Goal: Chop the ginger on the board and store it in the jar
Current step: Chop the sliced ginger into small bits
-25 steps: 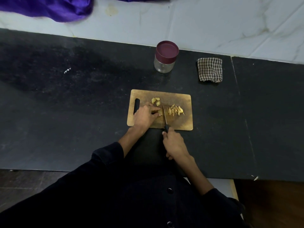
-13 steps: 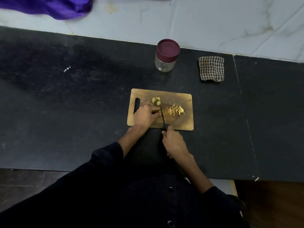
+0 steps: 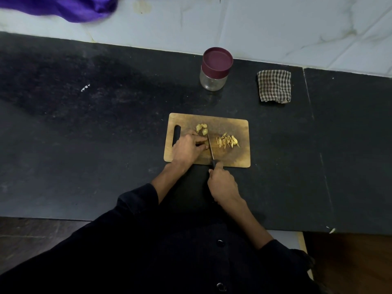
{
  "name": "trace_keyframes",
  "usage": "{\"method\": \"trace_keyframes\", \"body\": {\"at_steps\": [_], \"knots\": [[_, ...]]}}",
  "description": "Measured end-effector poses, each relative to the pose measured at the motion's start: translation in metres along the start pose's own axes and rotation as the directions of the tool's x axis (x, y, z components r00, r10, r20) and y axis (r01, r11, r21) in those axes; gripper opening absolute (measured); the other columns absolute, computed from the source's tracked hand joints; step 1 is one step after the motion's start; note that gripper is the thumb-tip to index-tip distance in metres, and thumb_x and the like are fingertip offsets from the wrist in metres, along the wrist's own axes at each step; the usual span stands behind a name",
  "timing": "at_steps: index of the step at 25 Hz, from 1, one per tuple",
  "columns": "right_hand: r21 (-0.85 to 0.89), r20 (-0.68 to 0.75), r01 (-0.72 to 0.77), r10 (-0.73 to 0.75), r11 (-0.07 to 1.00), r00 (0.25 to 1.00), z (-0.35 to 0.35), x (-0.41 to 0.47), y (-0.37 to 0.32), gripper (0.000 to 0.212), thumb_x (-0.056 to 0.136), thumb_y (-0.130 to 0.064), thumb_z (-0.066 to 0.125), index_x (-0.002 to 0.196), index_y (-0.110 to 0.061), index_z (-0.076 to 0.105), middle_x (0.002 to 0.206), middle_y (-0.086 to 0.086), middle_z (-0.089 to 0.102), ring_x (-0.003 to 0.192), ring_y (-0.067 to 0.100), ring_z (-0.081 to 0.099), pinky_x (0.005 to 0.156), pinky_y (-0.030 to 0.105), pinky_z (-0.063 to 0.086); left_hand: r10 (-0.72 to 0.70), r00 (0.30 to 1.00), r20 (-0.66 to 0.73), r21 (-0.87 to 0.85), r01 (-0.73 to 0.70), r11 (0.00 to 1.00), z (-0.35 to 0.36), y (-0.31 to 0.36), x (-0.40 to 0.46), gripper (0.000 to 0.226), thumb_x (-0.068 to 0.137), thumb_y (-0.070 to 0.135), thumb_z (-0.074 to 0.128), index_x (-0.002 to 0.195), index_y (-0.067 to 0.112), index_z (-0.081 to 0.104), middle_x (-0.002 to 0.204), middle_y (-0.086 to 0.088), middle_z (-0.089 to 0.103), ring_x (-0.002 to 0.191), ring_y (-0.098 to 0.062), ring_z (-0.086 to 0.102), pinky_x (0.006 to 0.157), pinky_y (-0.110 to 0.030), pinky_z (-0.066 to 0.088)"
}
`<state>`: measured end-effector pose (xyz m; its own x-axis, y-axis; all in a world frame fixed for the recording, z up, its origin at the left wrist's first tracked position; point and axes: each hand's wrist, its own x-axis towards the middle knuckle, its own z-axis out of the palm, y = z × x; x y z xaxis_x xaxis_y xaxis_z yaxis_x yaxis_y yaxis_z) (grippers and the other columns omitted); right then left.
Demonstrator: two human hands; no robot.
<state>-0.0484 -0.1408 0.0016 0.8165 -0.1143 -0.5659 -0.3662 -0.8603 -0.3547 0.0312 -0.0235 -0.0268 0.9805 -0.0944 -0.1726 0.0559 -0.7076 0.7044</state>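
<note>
Fingers of the left hand (image 3: 186, 150) curl down onto a piece of ginger (image 3: 203, 144) near the middle of the wooden board (image 3: 237, 160), pinning it so it cannot roll under the blade; most of that piece is hidden by the knuckles. Just beyond those fingertips lie a few uncut lumps of ginger (image 3: 202, 129), parked within easy reach for their turn. The knife (image 3: 210, 148) stands right against the left fingertips, its blade running away from the person, which looks like a guided slicing position. Behind it, at the board's near edge, the right hand (image 3: 222, 184) is wrapped closed round the dark handle, wrist hanging off the board so the stroke has room. To the right of the blade sits the heap of cut slivers (image 3: 228, 142), pushed clear of the cutting line.

Chopping seems partly done, with the storing step not yet begun: the jar (image 3: 215, 71) stands well beyond the board's far edge, its maroon lid still on, out of the knife's path. Farther right a folded checked cloth (image 3: 274, 85) lies on the black counter (image 3: 84, 145). The slivers sit near the board's right edge, so a careless sweep could scatter them; broad counter lies open on both sides for moving.
</note>
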Motion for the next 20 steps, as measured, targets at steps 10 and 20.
{"method": "trace_keyframes", "body": {"at_steps": [10,20], "knots": [[0.06,0.092,-0.079,0.073,0.995,0.993,-0.004,0.003,-0.003,0.029,0.105,-0.026,0.038,0.124,-0.005,0.044,0.115,0.02,0.062,0.097,0.036,0.066,0.084,0.051,0.055,-0.01,1.0,0.003,0.002,0.01,1.0,0.001,0.001,0.0,0.028,0.083,0.025,0.072,0.111,0.023,0.071,0.115,0.005,0.06,0.1,-0.014,0.058,0.086,-0.037,0.05],[0.14,-0.038,-0.076,0.082,0.987,0.996,-0.001,-0.009,0.007,0.028,0.105,-0.031,0.035,0.121,-0.01,0.044,0.098,0.013,0.064,0.08,0.032,0.069,0.074,0.052,0.058,-0.015,1.0,0.0,-0.002,0.015,1.0,0.002,-0.001,-0.001,0.029,0.083,0.027,0.071,0.112,0.023,0.07,0.117,0.005,0.06,0.103,-0.016,0.058,0.088,-0.04,0.05]]}}
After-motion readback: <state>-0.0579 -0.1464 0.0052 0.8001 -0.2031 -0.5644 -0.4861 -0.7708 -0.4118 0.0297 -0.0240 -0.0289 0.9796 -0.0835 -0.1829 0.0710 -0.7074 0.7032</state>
